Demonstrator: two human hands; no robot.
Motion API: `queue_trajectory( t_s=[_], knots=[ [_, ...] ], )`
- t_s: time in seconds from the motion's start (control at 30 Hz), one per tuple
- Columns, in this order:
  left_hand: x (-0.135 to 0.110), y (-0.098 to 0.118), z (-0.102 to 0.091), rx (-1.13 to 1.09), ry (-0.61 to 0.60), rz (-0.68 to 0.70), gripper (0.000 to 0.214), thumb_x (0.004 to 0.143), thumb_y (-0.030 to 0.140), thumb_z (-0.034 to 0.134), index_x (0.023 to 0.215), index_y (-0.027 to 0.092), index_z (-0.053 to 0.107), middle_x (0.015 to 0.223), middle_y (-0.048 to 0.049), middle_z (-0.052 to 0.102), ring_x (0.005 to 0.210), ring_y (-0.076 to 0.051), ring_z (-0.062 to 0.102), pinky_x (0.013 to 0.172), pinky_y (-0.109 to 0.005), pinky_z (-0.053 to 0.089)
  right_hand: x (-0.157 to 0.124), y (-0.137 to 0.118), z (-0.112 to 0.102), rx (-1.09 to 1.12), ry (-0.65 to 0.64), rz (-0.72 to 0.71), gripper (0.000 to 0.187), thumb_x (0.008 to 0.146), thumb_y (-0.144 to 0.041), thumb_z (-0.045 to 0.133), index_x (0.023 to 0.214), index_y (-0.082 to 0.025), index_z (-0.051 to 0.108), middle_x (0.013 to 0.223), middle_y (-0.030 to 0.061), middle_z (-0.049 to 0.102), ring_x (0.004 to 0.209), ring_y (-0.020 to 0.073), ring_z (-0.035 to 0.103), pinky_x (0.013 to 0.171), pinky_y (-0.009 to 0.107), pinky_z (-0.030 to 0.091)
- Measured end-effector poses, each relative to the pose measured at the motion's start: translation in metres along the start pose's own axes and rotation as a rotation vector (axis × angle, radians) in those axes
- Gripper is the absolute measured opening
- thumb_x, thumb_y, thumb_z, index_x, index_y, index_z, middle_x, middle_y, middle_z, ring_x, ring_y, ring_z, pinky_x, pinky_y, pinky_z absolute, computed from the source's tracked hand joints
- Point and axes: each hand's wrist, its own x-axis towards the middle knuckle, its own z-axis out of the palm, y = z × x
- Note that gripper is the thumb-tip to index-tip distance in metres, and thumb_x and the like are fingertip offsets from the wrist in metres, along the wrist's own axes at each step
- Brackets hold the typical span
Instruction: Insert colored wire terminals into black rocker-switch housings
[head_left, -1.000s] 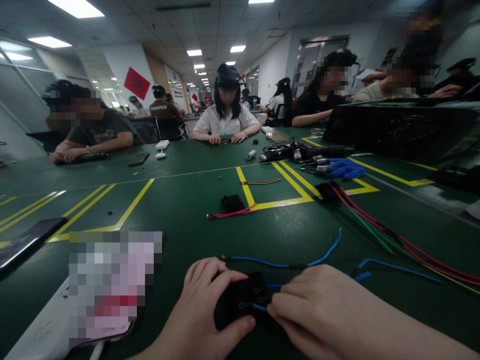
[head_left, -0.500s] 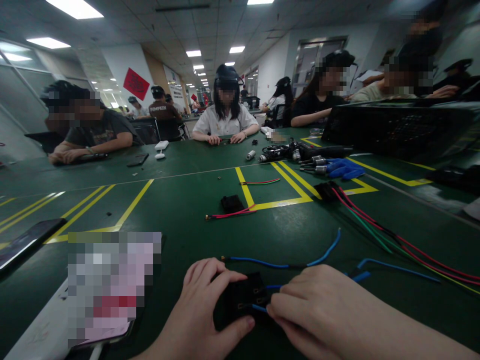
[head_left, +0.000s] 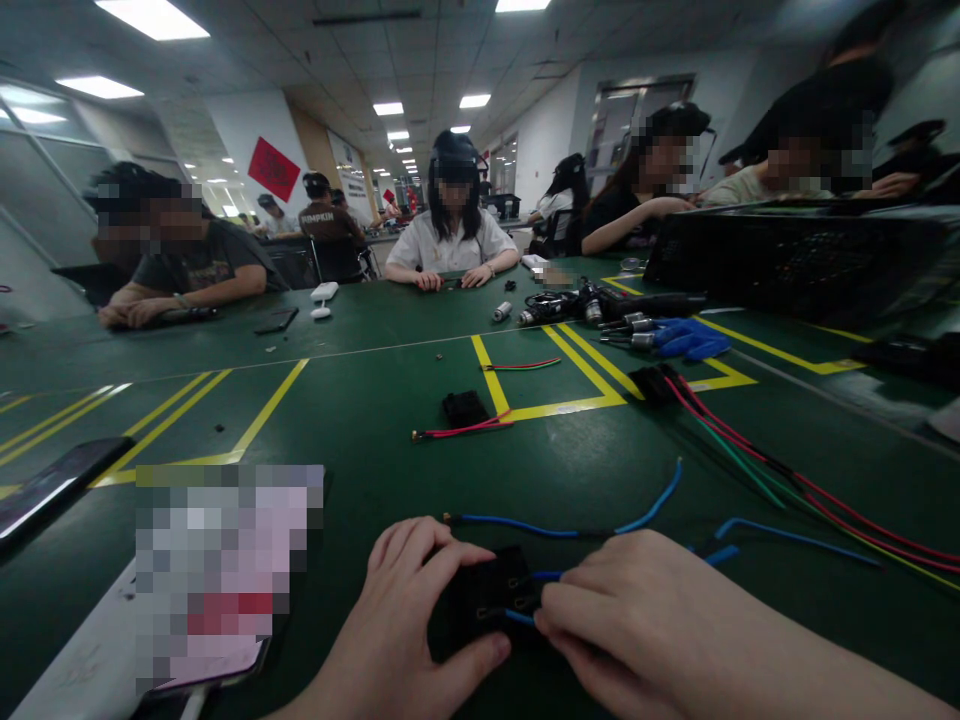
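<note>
My left hand [head_left: 405,620] grips a small black connector block [head_left: 491,595] from the left, thumb under it and fingers over its top, near the front edge of the green table [head_left: 360,420]. My right hand [head_left: 637,610] is closed on the block's right side, fingertips pinched at a blue wire [head_left: 525,618] that enters it. A second blue wire [head_left: 562,527] lies loose just beyond the block, and another [head_left: 795,537] trails off to the right.
A black block with a red wire [head_left: 465,410] lies mid-table, and a red and green wire bundle [head_left: 750,455] runs right. A phone [head_left: 52,480] lies at left. Blue-handled tools [head_left: 675,338] and a black case [head_left: 795,260] sit far right. Several seated people work along the far side.
My hands stay on the block with hardly any shift. A person at the far right has leaned or moved, blurring there.
</note>
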Motion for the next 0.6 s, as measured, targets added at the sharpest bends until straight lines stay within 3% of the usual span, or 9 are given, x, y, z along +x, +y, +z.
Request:
queue_trajectory(
  t_s=[0.6],
  knots=[
    [-0.0012, -0.0012, 0.0010, 0.028, 0.016, 0.013, 0.048, 0.073, 0.016, 0.073, 0.117, 0.032, 0.062, 0.115, -0.0042, 0.060, 0.116, -0.034, 0.051, 0.099, -0.057, 0.040, 0.0017, 0.0016, 0.0014, -0.023, 0.090, -0.027, 0.016, 0.084, -0.006, 0.058, 0.084, -0.020, 0.064, 0.076, -0.0025, 0.070, 0.064, 0.0155, 0.064, 0.055, 0.029, 0.037]
  ],
)
